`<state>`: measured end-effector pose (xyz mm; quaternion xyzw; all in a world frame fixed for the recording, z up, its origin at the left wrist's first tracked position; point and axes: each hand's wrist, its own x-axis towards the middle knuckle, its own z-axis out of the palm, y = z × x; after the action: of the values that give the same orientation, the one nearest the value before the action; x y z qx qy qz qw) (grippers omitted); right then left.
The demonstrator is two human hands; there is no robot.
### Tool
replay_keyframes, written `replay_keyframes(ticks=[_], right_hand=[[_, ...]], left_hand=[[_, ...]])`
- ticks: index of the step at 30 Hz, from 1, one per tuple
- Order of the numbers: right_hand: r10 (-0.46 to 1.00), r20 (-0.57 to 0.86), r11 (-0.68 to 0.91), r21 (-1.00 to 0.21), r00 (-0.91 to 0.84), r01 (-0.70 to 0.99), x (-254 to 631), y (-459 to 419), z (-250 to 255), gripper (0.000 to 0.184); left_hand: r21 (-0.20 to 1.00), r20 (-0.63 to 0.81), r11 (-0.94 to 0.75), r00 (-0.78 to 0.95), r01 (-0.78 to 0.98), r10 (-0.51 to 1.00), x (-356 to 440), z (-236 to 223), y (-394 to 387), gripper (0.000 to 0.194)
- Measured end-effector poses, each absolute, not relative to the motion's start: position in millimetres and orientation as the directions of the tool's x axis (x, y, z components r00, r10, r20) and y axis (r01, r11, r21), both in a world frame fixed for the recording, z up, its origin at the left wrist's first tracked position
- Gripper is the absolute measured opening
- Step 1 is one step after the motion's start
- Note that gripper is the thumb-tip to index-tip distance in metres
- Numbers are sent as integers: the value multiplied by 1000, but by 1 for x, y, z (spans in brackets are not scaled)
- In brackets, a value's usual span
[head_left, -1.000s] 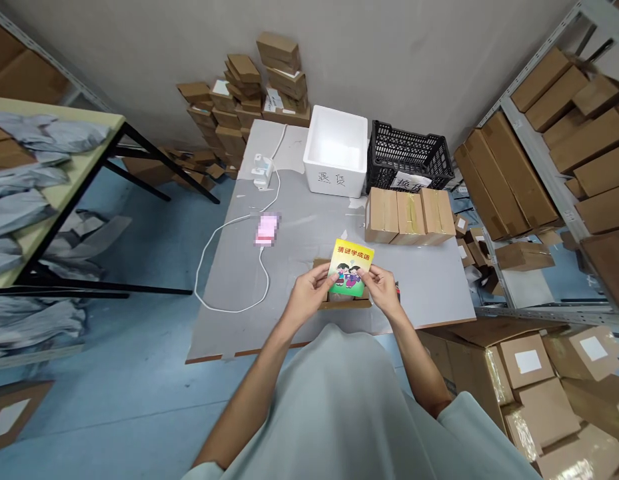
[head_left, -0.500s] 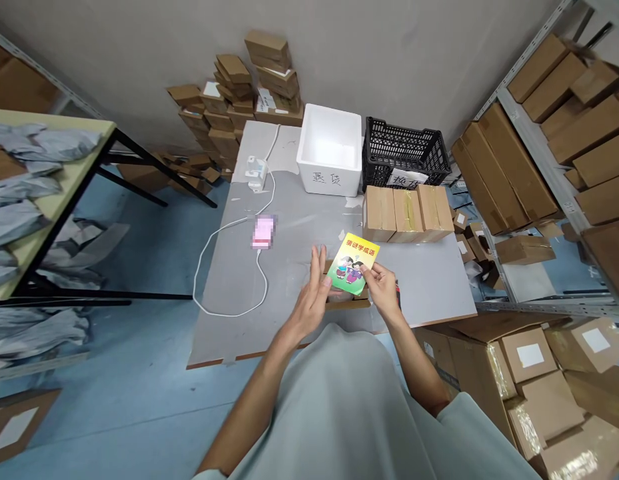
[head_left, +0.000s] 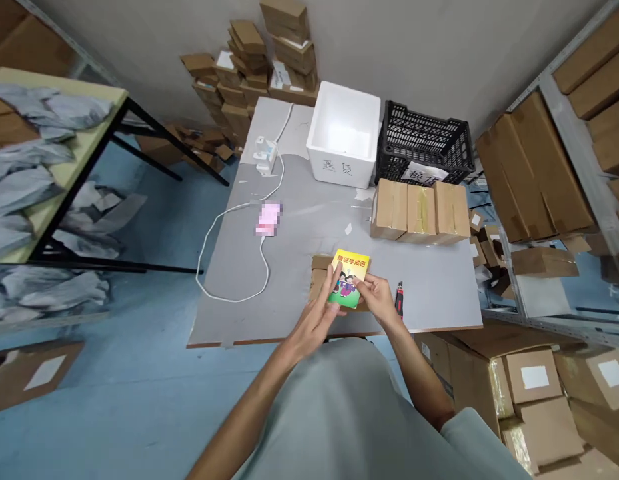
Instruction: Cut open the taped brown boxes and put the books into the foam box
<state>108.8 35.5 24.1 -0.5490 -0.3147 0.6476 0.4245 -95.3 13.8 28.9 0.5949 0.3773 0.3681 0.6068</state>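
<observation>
A small booklet with a yellow and green cover shows cartoon children and red Chinese characters. My right hand is closed on its right edge, thumb on the front. My left hand lies against the left side with fingers stretched out, the fingertips covering part of the cover. Beneath the booklet is an open cardboard box, mostly hidden by the hands. To the right of my right hand, a red and black utility knife lies on the grey table.
At the back stand a white foam box and a black plastic crate, with three taped cartons in front. A pink blurred phone is on a white cable. Cartons fill the right-hand shelf.
The booklet has turned more upright and moved slightly lower, and my left fingers now overlap its cover. The view has shifted, showing more of the box and knife.
</observation>
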Motion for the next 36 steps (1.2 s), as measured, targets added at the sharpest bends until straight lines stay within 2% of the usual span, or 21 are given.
replay_keyframes(ticks=[5, 9, 14, 19, 22, 26, 31, 36], right_hand=[[827, -529, -556, -819, -191, -140, 87, 39, 3, 76], [795, -573, -598, -795, -202, -101, 59, 49, -6, 77], [806, -586, -589, -808, -85, -26, 5, 70, -5, 71], [797, -588, -603, -787, 136, 133, -53, 88, -9, 64], [769, -600, -640, -730, 222, 241, -83, 98, -18, 62], [758, -603, -649, -661, 248, 376, -116, 106, -38, 60], [770, -586, -623, -604, 253, 498, -142, 108, -58, 51], [765, -563, -629, -551, 312, 549, -156, 107, -68, 40]], left_hand=[[989, -82, 111, 270, -94, 960, -117, 6, -9, 82], [982, -115, 141, 189, -128, 975, -146, -8, -13, 83], [987, -123, 146, 263, -71, 957, -187, -21, 13, 88], [939, -337, 341, 76, -46, 938, -243, -50, 59, 90], [890, -449, 451, 40, -65, 893, -278, -78, 82, 72], [849, -522, 525, 67, -53, 850, -312, -115, 103, 43], [833, -545, 552, 101, -50, 832, -331, -151, 117, 28], [834, -541, 551, 152, -29, 827, -334, -170, 125, 26]])
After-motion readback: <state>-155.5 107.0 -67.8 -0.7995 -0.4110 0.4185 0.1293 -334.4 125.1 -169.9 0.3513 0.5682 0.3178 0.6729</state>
